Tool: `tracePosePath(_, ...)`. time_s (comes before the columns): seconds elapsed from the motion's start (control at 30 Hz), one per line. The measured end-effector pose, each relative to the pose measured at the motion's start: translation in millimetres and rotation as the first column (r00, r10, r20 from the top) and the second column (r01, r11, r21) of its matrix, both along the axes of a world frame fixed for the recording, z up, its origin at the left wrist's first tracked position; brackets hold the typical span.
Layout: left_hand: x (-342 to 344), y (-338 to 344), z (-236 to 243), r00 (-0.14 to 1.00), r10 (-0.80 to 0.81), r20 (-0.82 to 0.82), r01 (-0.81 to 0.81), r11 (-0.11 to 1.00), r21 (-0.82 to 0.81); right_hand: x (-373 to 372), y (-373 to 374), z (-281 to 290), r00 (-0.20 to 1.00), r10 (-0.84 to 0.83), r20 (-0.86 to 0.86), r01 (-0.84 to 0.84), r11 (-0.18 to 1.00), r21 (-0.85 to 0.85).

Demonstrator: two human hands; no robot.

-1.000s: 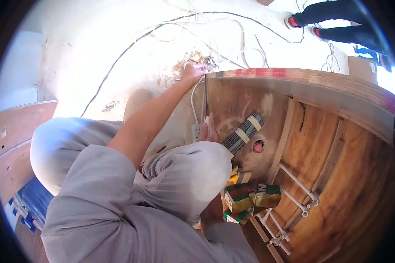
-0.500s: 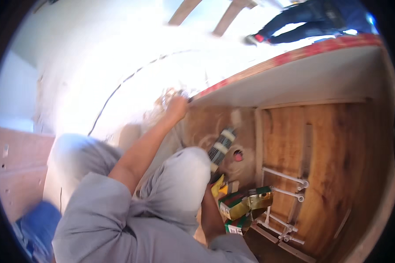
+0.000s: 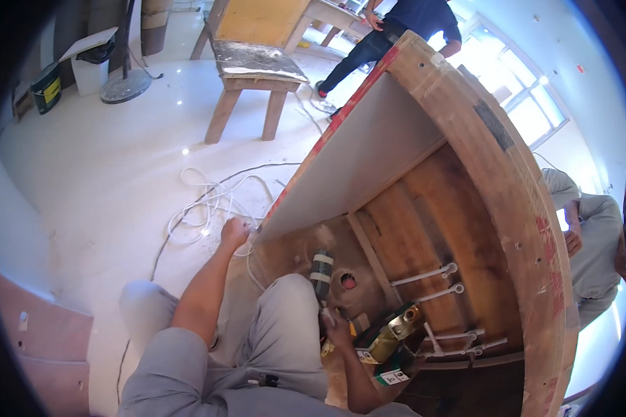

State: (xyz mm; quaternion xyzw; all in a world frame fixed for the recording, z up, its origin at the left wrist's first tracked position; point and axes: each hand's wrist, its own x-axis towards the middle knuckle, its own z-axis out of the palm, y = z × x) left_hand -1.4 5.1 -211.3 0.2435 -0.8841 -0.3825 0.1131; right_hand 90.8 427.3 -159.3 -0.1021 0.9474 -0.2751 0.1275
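Note:
My left hand (image 3: pixel 236 233) is closed at the lower front corner of a pale side panel (image 3: pixel 368 142) with a red-marked edge. Whatever it grips there, if anything, is too small to make out. Between my knee and the inside of the wooden cabinet, my right hand (image 3: pixel 335 326) has curled fingers, and what they close on is hidden. Just beyond it lies a dark cylinder with pale bands (image 3: pixel 320 272). Beside the cylinder, the brown base board has a round hole (image 3: pixel 348 281) with something pink in it. Green and gold boxes (image 3: pixel 402 321) stand right of my right hand.
White pipes (image 3: pixel 424 274) run along the cabinet's wooden inner wall, below its thick curved rim (image 3: pixel 494 132). Loose white cable (image 3: pixel 202 212) coils on the floor past my left hand. A worn chair (image 3: pixel 257 62) stands farther off. One person is behind the cabinet, another at right.
My view has swung, bringing the chair, the cabinet's curved rim and the person at right into sight. My left hand stays by the panel corner; my right hand has come out from behind my knee.

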Motion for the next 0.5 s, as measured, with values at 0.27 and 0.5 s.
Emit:
tracePosePath(0.27, -23, -28, 196, 0.820, 0.060, -0.569, 0.042, 0.986, 0.164, -10, -55, 89, 0.959, -0.197, 0.204, 0.284, 0.636, -0.717)
tracePosePath(0.5, 6, 39, 325, 0.735, -0.152, -0.660, 0.047, 0.984, -0.174, -10, -148, 131, 0.960, -0.002, 0.279, 0.269, 0.275, -0.923)
